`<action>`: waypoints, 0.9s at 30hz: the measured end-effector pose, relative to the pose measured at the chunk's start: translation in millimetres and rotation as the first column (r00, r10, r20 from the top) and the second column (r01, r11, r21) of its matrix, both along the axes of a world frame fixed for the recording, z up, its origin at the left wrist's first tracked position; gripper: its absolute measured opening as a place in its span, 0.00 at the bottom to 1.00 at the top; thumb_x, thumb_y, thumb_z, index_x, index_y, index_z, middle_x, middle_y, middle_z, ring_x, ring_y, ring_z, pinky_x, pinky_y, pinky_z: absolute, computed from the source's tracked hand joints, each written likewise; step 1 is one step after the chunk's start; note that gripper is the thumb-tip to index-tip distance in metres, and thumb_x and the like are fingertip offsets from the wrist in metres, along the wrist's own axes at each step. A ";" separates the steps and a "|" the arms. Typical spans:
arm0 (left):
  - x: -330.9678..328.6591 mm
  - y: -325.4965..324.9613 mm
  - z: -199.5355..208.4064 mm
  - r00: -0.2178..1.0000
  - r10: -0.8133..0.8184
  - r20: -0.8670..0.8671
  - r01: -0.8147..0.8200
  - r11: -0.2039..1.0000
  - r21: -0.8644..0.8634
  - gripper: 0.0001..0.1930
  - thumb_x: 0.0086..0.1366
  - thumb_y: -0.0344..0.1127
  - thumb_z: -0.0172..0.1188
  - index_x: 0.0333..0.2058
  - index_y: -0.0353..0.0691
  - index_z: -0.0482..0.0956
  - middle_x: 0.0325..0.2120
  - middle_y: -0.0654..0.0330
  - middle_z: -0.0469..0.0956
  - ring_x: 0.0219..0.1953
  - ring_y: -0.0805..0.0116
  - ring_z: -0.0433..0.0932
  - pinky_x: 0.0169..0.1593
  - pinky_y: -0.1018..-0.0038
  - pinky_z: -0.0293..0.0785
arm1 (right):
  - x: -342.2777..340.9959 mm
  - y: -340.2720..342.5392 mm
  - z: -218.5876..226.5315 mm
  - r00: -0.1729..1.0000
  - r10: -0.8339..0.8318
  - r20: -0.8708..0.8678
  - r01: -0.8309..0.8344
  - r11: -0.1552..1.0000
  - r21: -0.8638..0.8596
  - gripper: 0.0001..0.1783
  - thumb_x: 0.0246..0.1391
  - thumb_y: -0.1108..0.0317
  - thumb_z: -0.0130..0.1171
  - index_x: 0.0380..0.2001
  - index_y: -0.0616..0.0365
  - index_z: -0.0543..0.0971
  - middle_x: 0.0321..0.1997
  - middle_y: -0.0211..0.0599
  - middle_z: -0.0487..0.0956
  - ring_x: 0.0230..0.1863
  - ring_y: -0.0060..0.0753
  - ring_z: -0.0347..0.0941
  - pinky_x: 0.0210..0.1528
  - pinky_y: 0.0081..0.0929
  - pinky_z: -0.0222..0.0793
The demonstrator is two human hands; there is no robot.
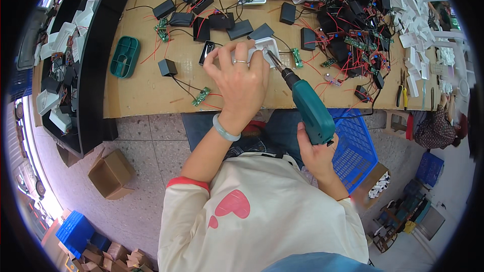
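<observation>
We look down on our own two hands at a brown wooden counter (151, 90) strewn with parts. Our left hand (239, 78), ring on one finger and a pale green bangle at the wrist, reaches forward from the lower edge with the forearm stretched out, fingers spread and pressed down over a small white plastic housing (266, 46) that lies near the middle of the counter. Our right hand (313, 150), held low and close to the body, is clamped around the grip of a teal electric screwdriver (310, 108). The tool's long axis runs diagonally, from lower right up to upper left, and its dark bit points at the housing's right edge, meeting it just beside our left fingers. Black plastic boxes (201, 29), red wires and small green circuit boards (200, 96) lie scattered around; a blue plastic crate (359, 151) stands on the floor by our right side.
</observation>
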State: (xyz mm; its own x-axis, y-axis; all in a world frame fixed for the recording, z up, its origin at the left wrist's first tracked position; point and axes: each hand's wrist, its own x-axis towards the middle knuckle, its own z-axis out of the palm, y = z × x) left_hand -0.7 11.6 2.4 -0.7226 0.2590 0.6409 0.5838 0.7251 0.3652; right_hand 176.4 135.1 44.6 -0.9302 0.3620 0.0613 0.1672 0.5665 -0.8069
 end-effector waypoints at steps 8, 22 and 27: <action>-0.8 0.3 -0.2 1.000 -0.007 0.000 0.007 1.000 0.015 0.04 0.53 0.31 0.65 0.25 0.37 0.81 0.41 0.62 0.78 0.48 0.59 0.74 0.57 0.49 0.58 | -1.6 -0.2 5.8 0.997 0.049 -0.051 -0.046 0.997 0.057 0.22 0.54 0.79 0.64 0.53 0.65 0.73 0.37 0.40 0.82 0.34 0.27 0.78 0.40 0.24 0.75; 0.1 -1.1 0.8 1.000 0.006 0.029 -0.005 1.000 -0.024 0.05 0.52 0.31 0.68 0.29 0.43 0.84 0.44 0.66 0.78 0.48 0.58 0.71 0.58 0.55 0.58 | -1.3 -2.4 16.0 0.999 0.007 0.039 -0.006 1.000 -0.017 0.21 0.55 0.78 0.63 0.52 0.64 0.73 0.37 0.40 0.81 0.35 0.29 0.79 0.40 0.26 0.75; -1.3 1.0 -1.6 1.000 -0.025 0.011 0.024 0.999 0.025 0.04 0.53 0.30 0.64 0.26 0.36 0.82 0.41 0.60 0.78 0.48 0.59 0.73 0.57 0.49 0.58 | 4.8 -3.4 16.1 0.991 -0.115 -0.066 0.106 0.986 -0.126 0.12 0.55 0.79 0.64 0.43 0.66 0.78 0.34 0.35 0.82 0.32 0.21 0.76 0.35 0.21 0.71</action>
State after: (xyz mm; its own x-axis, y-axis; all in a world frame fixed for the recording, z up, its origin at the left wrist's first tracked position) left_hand -1.9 12.6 0.8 -0.7235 0.2610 0.6391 0.5971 0.7013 0.3894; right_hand 181.3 131.7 60.8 -0.8789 0.4710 0.0760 0.1618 0.4441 -0.8813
